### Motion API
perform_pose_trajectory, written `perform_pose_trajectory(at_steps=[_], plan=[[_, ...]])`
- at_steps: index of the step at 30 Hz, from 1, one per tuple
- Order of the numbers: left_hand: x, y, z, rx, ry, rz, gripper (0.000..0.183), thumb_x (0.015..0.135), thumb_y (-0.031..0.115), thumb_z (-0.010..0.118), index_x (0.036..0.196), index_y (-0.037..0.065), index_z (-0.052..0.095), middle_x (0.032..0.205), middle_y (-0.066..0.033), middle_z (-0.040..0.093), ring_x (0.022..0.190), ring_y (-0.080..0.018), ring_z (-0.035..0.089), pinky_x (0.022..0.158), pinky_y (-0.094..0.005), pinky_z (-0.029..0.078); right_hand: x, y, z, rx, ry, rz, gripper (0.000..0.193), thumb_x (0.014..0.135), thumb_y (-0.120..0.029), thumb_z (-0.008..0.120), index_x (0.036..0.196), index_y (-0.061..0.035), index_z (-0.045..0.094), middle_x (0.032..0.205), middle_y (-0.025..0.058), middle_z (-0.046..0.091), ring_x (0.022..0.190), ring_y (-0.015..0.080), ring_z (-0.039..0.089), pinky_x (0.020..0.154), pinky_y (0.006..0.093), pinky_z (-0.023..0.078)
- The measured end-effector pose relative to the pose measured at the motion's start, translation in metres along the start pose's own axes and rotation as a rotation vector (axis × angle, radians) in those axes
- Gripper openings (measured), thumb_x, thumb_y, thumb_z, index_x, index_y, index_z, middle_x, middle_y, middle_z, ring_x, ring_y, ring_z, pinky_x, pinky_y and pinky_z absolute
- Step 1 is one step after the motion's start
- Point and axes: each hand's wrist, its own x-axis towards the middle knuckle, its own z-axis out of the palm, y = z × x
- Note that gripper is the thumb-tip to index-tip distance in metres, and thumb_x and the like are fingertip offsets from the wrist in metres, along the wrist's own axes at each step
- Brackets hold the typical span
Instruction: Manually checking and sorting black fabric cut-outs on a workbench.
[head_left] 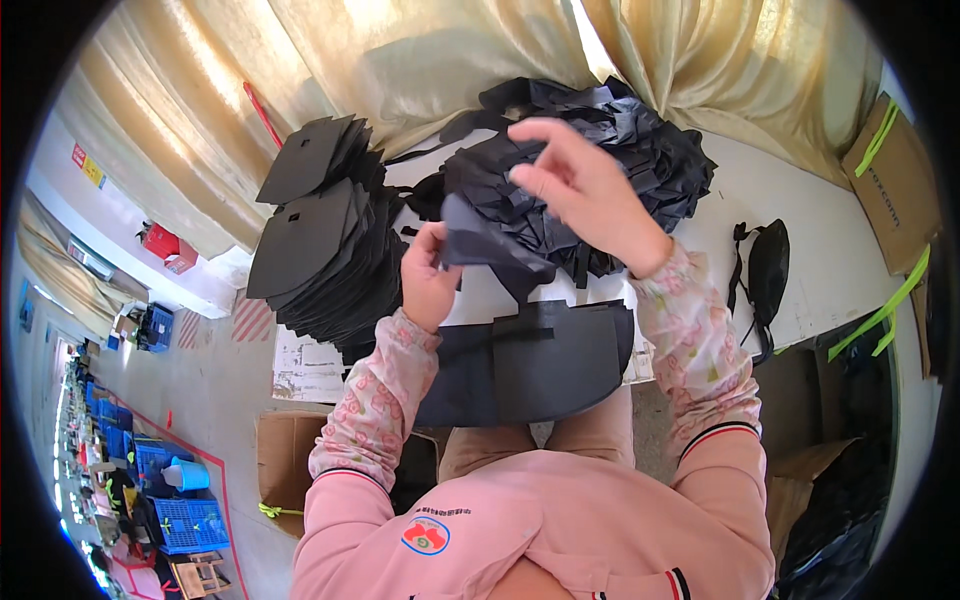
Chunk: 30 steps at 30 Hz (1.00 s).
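Observation:
My left hand (428, 282) is closed, pinching a thin black fabric piece (487, 248) by its left edge. The piece hangs loosely to the right above the table, slightly creased. Over the large heap of black fabric pieces (665, 150), my right hand (590, 195) is raised with index finger and thumb apart and nothing visible in it. Directly in front of me, a wide black panel with a rounded lower edge (575, 360) lies at the table's near edge and sticks out over it. Tall stacks of similar black panels (305, 255) stand to the left.
A small black strapped item (768, 268) lies on the white table (820, 265) at right. Golden curtains (420, 60) hang behind. A cardboard box (280, 455) stands below left, another piece of cardboard (890, 190) at far right. Blue crates (190, 525) sit on the floor, far left.

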Motion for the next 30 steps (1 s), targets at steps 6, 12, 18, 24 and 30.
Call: perform_pose_trajectory(at_steps=[6,12,18,24,30], plan=[[-0.01,0.023,0.015,0.007,-0.193,0.158,0.026,0.078,-0.011,0.058,0.101,0.0,0.058,0.12,-0.0126,0.063,0.1,-0.017,0.063,0.087,-0.028,0.049,-0.016,0.062,0.018,0.196,-0.763,0.612,0.037,0.103,-0.035,0.046,0.12,-0.0052,0.06,0.06,0.0009,0.054,0.042,0.0052,0.042,0.04,0.0216,0.034],[-0.035,0.03,0.009,-0.061,-0.394,-0.02,0.023,0.077,0.002,0.071,0.098,0.0,0.062,0.113,-0.0127,0.064,0.097,-0.0251,0.064,0.088,-0.0356,0.049,-0.026,0.052,0.01,0.558,-0.545,0.531,0.014,0.095,-0.015,0.059,0.099,-0.0047,0.067,0.063,-0.008,0.053,0.049,0.0007,0.044,0.042,0.0183,0.032],[-0.025,0.031,-0.002,-0.815,-0.549,-0.265,0.056,0.075,0.018,0.083,0.121,-0.001,0.056,0.121,-0.0098,0.058,0.097,-0.0207,0.061,0.089,-0.0338,0.047,-0.035,-0.02,-0.016,0.651,-0.517,0.098,0.02,0.095,-0.021,0.063,0.095,-0.001,0.067,0.08,0.0,0.064,0.072,0.0088,0.06,0.067,0.023,0.048],[0.002,0.024,0.023,-0.114,-0.849,0.08,0.062,0.071,0.006,0.077,0.129,0.008,0.054,0.141,-0.0103,0.045,0.134,-0.0254,0.039,0.112,-0.0404,0.03,-0.05,-0.045,-0.02,0.465,-0.836,-0.072,0.083,0.088,-0.074,0.037,0.084,0.0015,0.071,0.075,0.011,0.061,0.068,0.0274,0.052,0.067,0.0358,0.043],[0.001,0.014,0.03,0.183,-0.847,0.163,0.028,0.061,-0.004,0.072,0.085,0.006,0.058,0.083,-0.0061,0.061,0.085,-0.0275,0.06,0.084,-0.0351,0.045,-0.076,-0.056,-0.035,0.318,-1.0,-0.062,0.01,0.084,-0.011,0.073,0.086,-0.0026,0.069,0.076,0.006,0.061,0.068,0.0208,0.058,0.059,0.03,0.044]])
